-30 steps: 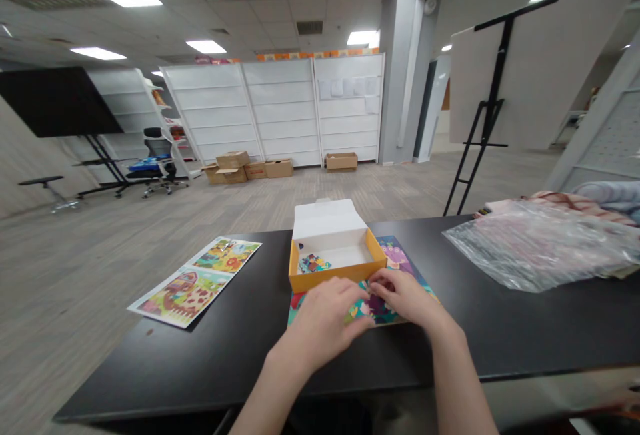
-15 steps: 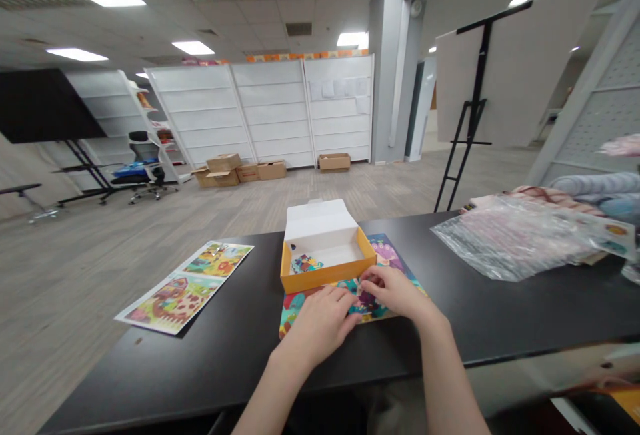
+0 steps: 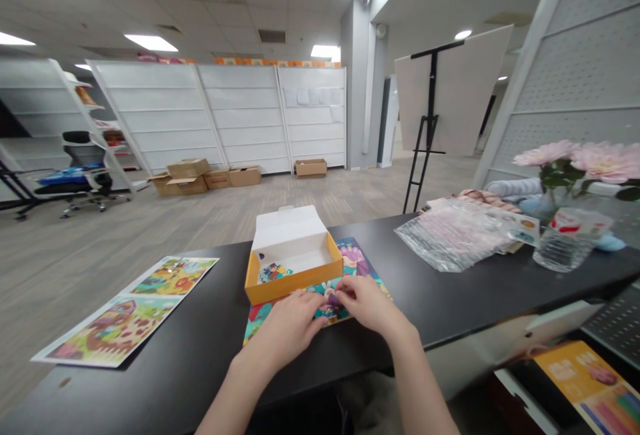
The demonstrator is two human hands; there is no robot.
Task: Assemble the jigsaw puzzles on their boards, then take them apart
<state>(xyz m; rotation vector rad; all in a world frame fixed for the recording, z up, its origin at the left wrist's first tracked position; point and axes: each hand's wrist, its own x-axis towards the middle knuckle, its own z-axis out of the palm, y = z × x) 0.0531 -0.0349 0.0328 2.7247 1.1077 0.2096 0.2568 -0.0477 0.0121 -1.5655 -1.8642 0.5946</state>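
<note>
A colourful picture board lies on the black table, partly hidden by a yellow-edged box with its white lid raised. Small printed pieces, which look like puzzle pieces, lie in the box's left side. My left hand rests on the board's front part, fingers stretched toward a rabbit picture, thumb apart. Just to the right, my right hand has thumb and forefinger pinched together at the rabbit's edge. What those fingertips hold, if anything, is too small to make out.
A printed picture sheet lies at the table's left edge. On the right are a clear plastic bag, a water bottle and pink flowers. Below the right table edge sits an orange printed box.
The view has turned right, so everything appears shifted left and the bottle and flowers show more fully. Both hands stay over the board with only small finger movement.
</note>
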